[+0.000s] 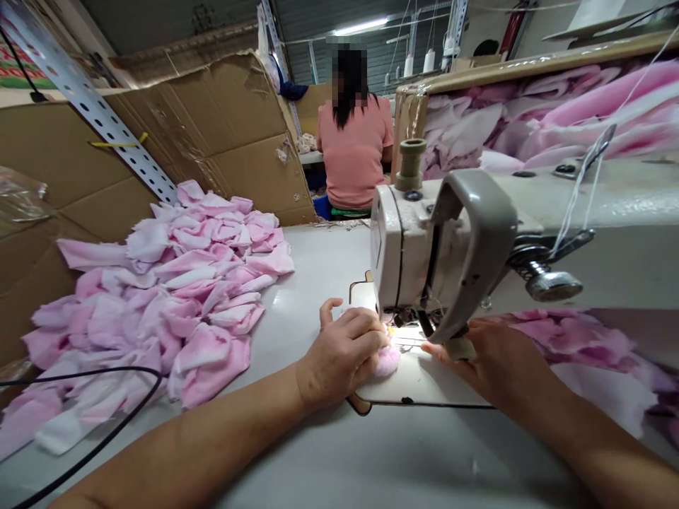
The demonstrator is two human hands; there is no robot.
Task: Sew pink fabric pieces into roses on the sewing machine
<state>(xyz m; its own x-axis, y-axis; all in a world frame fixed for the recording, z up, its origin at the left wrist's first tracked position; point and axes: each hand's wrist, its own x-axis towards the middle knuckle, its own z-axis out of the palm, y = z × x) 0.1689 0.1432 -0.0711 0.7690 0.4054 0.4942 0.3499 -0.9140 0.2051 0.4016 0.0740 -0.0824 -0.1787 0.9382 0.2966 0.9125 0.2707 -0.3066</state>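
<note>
My left hand (344, 353) is closed on a small pink fluffy fabric piece (387, 361), just left of the needle area of a white sewing machine (390, 247). Its index finger and thumb press the piece near the lit plate; one finger sticks up. A bit of yellow shows on the fabric by the fingertips. My right hand (491, 357) lies low beside the machine head, one finger stretched out across the bed (424, 382) towards the needle. A beige wrap-like thing (460, 349) covers part of that hand. The machine head hides its other fingers. I see nothing held there.
Pink and white fabric pieces (175, 290) lie heaped on the table (312, 261) at left. More pink fabric (578, 339) sits right, behind the arm, and in a box above. A black cable (153, 392) crosses lower left. A person (354, 148) sits ahead, beyond cardboard (212, 134).
</note>
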